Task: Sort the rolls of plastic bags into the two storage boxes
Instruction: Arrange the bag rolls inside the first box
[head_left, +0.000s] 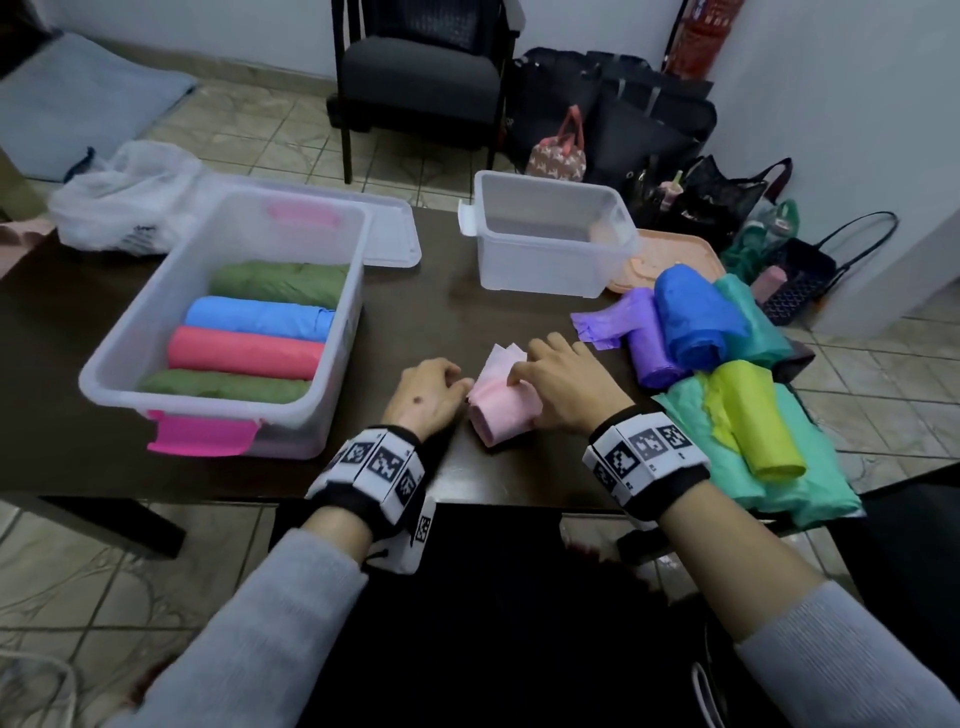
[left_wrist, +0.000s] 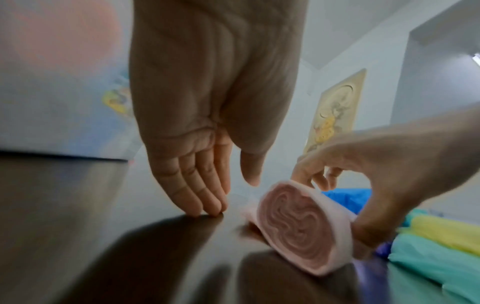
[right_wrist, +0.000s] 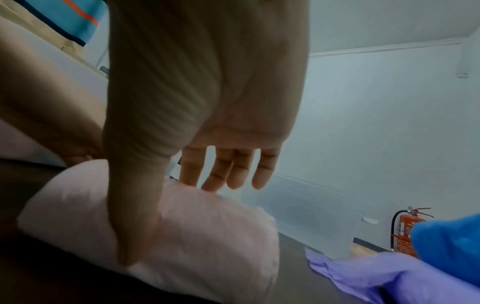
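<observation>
Holding one pink roll (head_left: 503, 410), right hand (head_left: 566, 387); four rolls boxed.

A dark desk (head_left: 426, 312) carries everything. The big box (head_left: 130, 358) sits at its left part, a flat clear lid (head_left: 395, 234) behind it and a white bag (head_left: 119, 208) behind and left of it. Right of the big box lies a pink roll (head_left: 498, 410), further right a heap of rolls (head_left: 727, 364). Behind the heap stand a small box (head_left: 545, 260) and a peach tray (head_left: 670, 254).
</observation>
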